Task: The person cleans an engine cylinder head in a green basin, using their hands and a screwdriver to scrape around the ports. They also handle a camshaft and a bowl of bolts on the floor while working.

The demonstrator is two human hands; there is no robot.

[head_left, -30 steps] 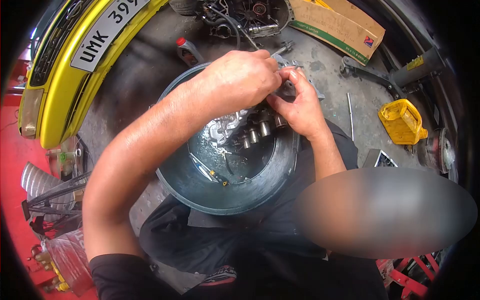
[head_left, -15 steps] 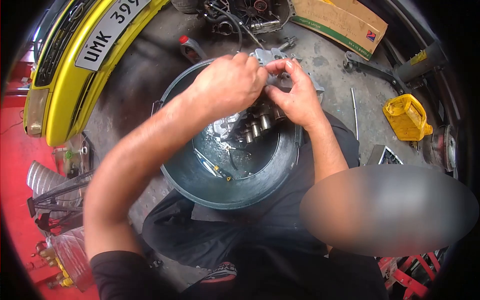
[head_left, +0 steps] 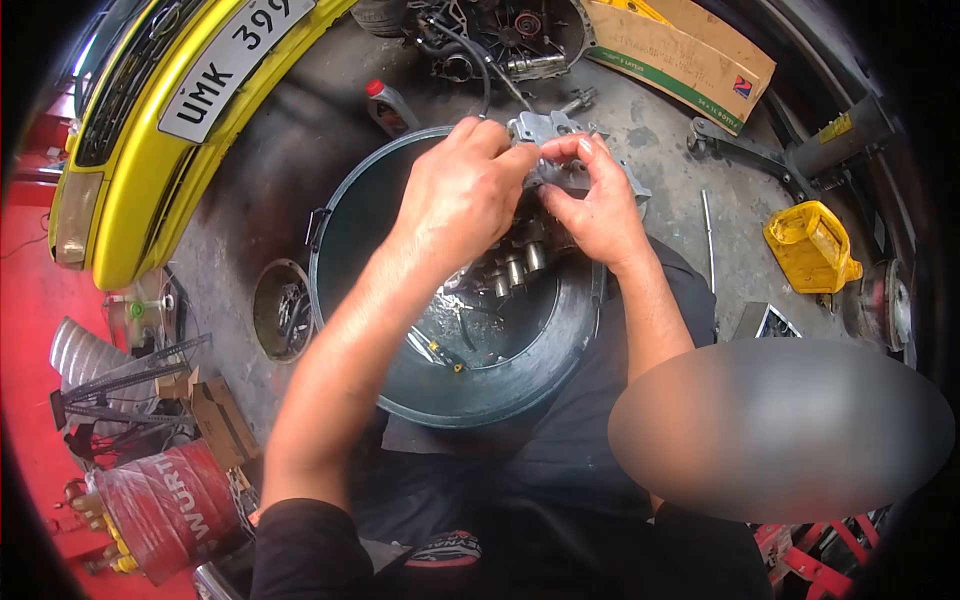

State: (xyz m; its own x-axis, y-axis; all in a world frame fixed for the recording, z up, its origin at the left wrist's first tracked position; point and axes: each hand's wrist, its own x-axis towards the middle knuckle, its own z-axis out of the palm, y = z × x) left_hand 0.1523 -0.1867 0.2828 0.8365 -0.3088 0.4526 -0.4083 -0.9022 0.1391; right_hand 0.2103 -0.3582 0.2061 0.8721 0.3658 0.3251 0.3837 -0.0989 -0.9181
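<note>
A grey metal engine part with several shiny cylindrical pieces rests across the far rim of a dark round tub. My left hand is bent at the part's near left side, its fingers closed; what they hold is hidden. Facing it, my right hand curves thumb and fingers together over the part, and whatever lies between the fingertips is too small to name. Inside the tub, a yellow-tipped tool lies on the wet bottom.
A yellow bumper stands at the left, a small round container beside the tub. Farther back are a bottle, a gearbox housing and a cardboard box. A yellow jug and metal rod lie right.
My left forearm has swung right and steepened, uncovering the small round container. Both hands remain close together at the metal part. The view has shifted slightly.
</note>
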